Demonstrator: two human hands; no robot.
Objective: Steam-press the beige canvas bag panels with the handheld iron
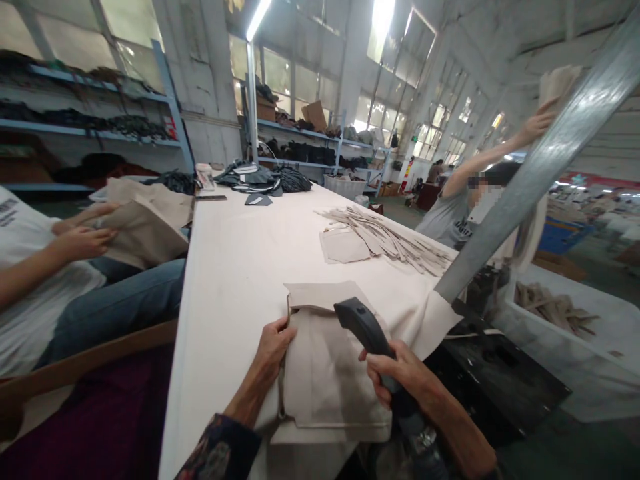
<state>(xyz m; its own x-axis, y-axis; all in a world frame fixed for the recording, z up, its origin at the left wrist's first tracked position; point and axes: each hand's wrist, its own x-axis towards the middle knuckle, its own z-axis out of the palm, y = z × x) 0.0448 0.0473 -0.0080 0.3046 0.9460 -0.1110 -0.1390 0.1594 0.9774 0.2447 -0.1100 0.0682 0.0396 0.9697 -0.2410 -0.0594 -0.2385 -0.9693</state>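
A beige fabric piece point(325, 373), sewn in layers with a flap at the top, lies at the near end of the white table. My left hand point(275, 341) grips its left edge, thumb on top and fingers partly hidden beneath. In my right hand point(397, 373) is a black curved handheld nozzle point(361, 321), with my fingers wrapped round its neck. Its wide head points up and left above the fabric's upper right part, and a dark hose-like section runs down below my hand. Whether the nozzle touches the cloth, I cannot tell.
On the white table point(240, 267) lie beige strips point(395, 243) and dark fabric pieces point(265, 179). A metal post point(530, 160) slants up at right, near a white bin point(545, 333). One co-worker point(35, 267) handles beige cloth at left; another point(450, 207) raises cloth behind the post.
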